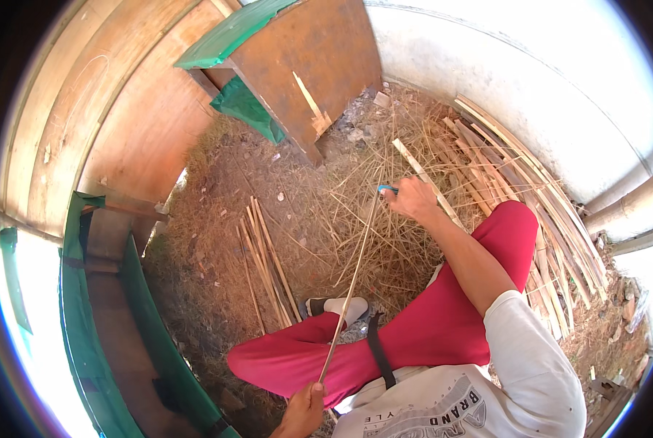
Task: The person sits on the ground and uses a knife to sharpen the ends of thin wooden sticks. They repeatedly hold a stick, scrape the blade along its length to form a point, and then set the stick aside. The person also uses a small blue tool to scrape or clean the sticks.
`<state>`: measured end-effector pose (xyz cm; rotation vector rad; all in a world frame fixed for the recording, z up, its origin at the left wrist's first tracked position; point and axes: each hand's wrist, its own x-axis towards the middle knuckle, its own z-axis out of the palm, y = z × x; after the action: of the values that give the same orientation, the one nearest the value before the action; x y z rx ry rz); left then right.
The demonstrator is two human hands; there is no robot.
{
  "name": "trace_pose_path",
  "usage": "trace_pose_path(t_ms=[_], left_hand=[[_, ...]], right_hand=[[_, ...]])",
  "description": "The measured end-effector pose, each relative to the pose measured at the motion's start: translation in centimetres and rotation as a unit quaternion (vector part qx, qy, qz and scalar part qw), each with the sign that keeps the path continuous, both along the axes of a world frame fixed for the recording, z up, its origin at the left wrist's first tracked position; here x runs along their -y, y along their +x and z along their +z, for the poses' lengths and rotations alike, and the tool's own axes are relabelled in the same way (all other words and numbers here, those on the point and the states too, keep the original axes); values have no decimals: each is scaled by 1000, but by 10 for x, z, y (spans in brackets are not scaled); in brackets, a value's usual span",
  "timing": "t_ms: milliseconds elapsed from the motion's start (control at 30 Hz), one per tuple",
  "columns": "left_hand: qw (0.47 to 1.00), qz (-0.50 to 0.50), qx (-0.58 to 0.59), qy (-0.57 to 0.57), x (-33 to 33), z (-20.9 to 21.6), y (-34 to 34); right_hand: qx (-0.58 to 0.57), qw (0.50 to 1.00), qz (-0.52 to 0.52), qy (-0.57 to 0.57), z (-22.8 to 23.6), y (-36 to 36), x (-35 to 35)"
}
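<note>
A long, thin pale strip [350, 296], which looks like split bamboo, slants across my lap. Its near end is in my left hand [306, 410], whose fingers are closed round it low in the view. Up at the far end, my right hand [416, 198] is closed on a small blue thing [388, 189] that meets the strip. Most of that blue thing is hidden by my fingers, so its kind does not show. A dark flat band [379, 350] lies across my red trousers. Beneath my right hand spreads a heap of thin shavings [377, 255].
Several finished-looking strips [268, 255] lie left of my foot. A larger pile of long slats [552, 212] curves along the right, by a pale wall [516, 66]. A brown wooden box [304, 66] with green covering stands ahead. Green-edged boards [96, 336] stand at left.
</note>
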<state>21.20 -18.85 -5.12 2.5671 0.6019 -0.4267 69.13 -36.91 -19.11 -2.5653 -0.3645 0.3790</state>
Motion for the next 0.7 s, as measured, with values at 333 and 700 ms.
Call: trace_pose_path(t_ms=[333, 700], left_hand=[[990, 110, -48, -79, -10, 15, -40], [952, 201, -14, -230, -24, 5, 19]], right_hand=[[-8, 989, -150, 2, -21, 38, 33], [47, 994, -100, 20, 18, 15, 16]])
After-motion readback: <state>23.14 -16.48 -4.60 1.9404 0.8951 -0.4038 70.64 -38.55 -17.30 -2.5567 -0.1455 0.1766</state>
